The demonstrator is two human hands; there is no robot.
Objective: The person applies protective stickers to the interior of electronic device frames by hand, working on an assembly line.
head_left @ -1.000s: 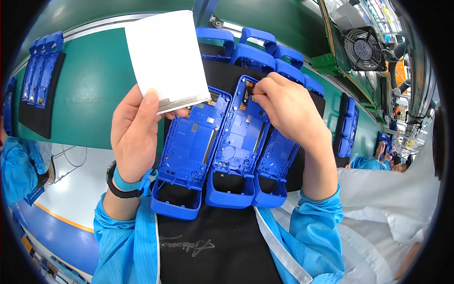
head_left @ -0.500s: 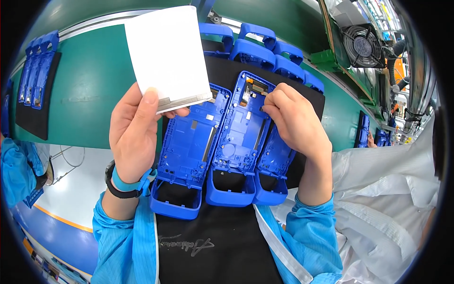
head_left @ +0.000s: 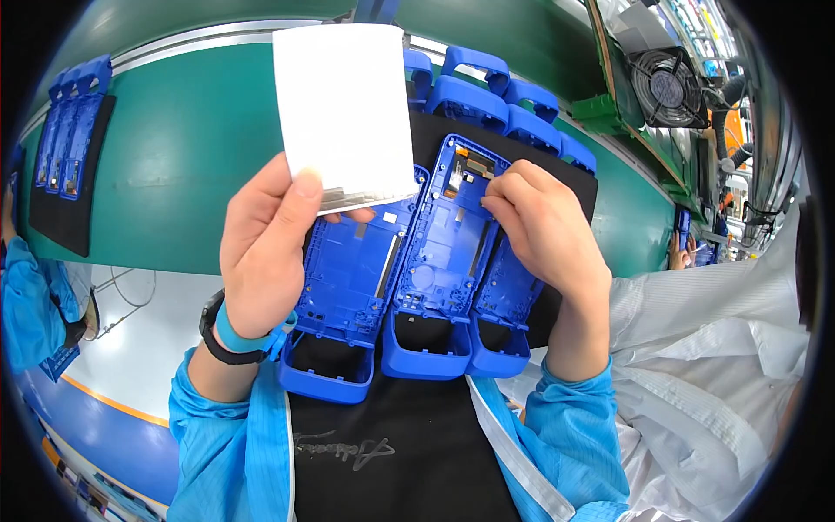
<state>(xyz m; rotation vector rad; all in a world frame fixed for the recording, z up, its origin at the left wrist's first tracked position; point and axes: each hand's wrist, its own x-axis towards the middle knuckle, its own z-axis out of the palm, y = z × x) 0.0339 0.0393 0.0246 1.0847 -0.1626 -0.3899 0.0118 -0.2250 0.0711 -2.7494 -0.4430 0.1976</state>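
My left hand (head_left: 265, 248) grips a white sheet (head_left: 348, 104), thumb on its face and fingers behind. Thin grey strips (head_left: 344, 200) lie along the sheet's lower edge. Three blue plastic housings lie side by side: a left one (head_left: 344, 287), a middle one (head_left: 439, 261) and a right one (head_left: 509, 283). The sheet and hand cover the left housing's top. Inside the middle housing's upper end is a flat flex part with orange and dark areas (head_left: 470, 165). My right hand (head_left: 548, 222) is pinched closed over the right housing, beside the middle one's upper edge; anything between its fingertips is hidden.
Under the housings lies a black mat (head_left: 574, 191) on a green conveyor surface (head_left: 191, 157). Several blue frames (head_left: 470, 100) stand behind. More housings (head_left: 70, 148) sit far left. A fan (head_left: 668, 83) is at upper right; a person in white (head_left: 704, 348) is close on my right.
My left hand has moved right with the white sheet, which now stands more upright. My right hand stays pinched in nearly the same spot.
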